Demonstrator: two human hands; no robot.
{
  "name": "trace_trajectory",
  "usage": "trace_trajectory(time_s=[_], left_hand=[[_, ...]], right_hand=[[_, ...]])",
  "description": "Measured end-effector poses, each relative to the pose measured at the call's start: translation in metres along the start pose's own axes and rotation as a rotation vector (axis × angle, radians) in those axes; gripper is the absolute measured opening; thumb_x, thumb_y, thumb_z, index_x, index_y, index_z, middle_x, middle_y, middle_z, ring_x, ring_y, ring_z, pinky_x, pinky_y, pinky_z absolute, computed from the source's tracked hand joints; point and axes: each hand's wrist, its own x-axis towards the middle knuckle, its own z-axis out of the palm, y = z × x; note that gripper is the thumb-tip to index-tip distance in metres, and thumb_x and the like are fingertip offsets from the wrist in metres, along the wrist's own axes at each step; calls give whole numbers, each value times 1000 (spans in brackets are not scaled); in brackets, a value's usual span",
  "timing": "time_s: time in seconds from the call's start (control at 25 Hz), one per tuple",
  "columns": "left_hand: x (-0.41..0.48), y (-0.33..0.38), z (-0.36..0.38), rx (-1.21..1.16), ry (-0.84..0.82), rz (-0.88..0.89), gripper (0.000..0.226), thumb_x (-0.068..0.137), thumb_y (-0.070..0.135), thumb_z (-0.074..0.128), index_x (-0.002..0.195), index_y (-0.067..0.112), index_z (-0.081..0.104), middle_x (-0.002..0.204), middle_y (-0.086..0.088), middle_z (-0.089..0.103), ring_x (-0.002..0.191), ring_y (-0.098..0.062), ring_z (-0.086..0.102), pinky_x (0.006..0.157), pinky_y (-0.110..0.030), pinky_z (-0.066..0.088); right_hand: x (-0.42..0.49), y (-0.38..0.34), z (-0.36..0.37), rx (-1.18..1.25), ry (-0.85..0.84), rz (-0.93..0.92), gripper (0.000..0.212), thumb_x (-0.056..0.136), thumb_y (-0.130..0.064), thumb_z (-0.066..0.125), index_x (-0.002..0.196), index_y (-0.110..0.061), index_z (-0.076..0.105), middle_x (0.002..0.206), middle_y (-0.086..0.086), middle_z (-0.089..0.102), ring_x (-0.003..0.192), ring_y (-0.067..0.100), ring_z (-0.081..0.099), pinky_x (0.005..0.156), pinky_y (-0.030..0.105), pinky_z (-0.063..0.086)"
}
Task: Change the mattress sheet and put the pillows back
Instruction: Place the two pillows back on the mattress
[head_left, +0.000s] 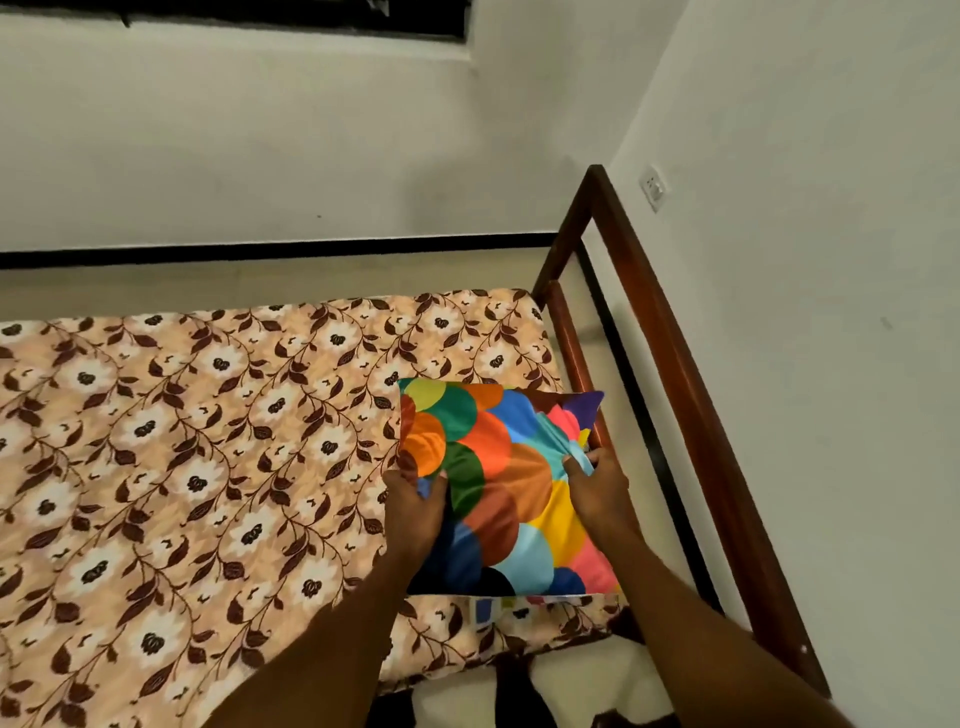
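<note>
Pillow (498, 488) sits at the head end of the bed, on the floral sheet (208, 441), its right side close to the wooden headboard rail (670, 364). Both your hands are on it.

Risks from here, as I read it:
- The right edge of the pillow hangs at or just past the mattress edge beside the rail. Let go now and it may slip into the gap between mattress and frame.
- Your right hand bunches the cover fabric. Pull on that pinch alone and the cover drags off square while the filling stays put.
- Shove the pillow sideways across the sheet and you may ruck the fitted floral fabric at this corner.
- Near edge of the pillow is close to the bed's side; a nudge toward you could tip it off.

Hand pose:
- Left hand (415, 506): arm reaches in from bottom centre, fingers curled over the pillow's left edge, thumb on top, gripping it.
- Right hand (597, 488): arm comes in from bottom right, fingers closed in a pinch on a fold of cover at the right edge.

Only one pillow is in view.
</note>
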Motion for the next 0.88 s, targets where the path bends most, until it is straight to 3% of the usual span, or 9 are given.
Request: trace_trajectory(time_s=[0.08,0.24,0.36,0.52,0.64,0.72,0.8,0.88], left_hand=[[14,7,24,19,50,-31,42,100,30,68,120,7,39,92,0,57,81,-15,62,64,-29,49],[48,12,76,56,161,-98,45,97,39,70,118,11,40,97,-4,60,93,-28,67,85,-49,58],[90,32,115,42,221,-85,42,98,34,69,115,9,40,93,-4,57,91,-29,65,78,-42,53],[176,49,154,-16,250,-45,40,98,29,69,113,10,37,88,0,54,89,-28,63,77,-42,53],[244,44,175,-32,286,7,39,98,23,69,115,6,38,91,-1,55,90,-26,60,69,-34,47],[286,29,191,20,298,72,39,96,19,69,117,0,43,97,-7,55,94,-28,60,72,-36,45],[321,0,211,120,280,146,50,88,25,71,123,-2,46,110,-14,57,108,-36,60,86,-47,53],[344,-31,236,376,177,199,86,79,43,59,152,5,34,152,-27,40,140,-47,40,111,-60,41]], right_hand=[[36,0,0,3,-29,-38,19,98,-34,68,100,-17,60,97,6,70,90,28,69,88,50,57],[107,-6,11,-15,-87,-117,22,100,-29,67,109,-9,64,101,10,72,95,31,70,86,45,58],[174,-14,28,-49,-78,-163,27,100,-32,66,116,-10,62,107,9,71,100,30,69,88,43,56],[270,-28,69,-25,-25,-194,26,97,-32,70,108,-9,64,107,11,71,98,30,67,84,39,53],[334,-39,112,65,4,-232,25,97,-27,70,107,-5,64,108,14,71,100,33,67,83,40,52],[374,-32,140,53,-45,-292,26,99,-24,66,115,-4,63,115,18,70,108,37,66,91,43,52],[403,-9,169,-18,-190,-368,40,100,-23,64,135,-5,56,133,18,65,123,37,61,102,43,49],[416,31,194,-225,-328,-464,69,97,-37,61,155,-7,39,157,18,46,144,35,44,117,46,38]])
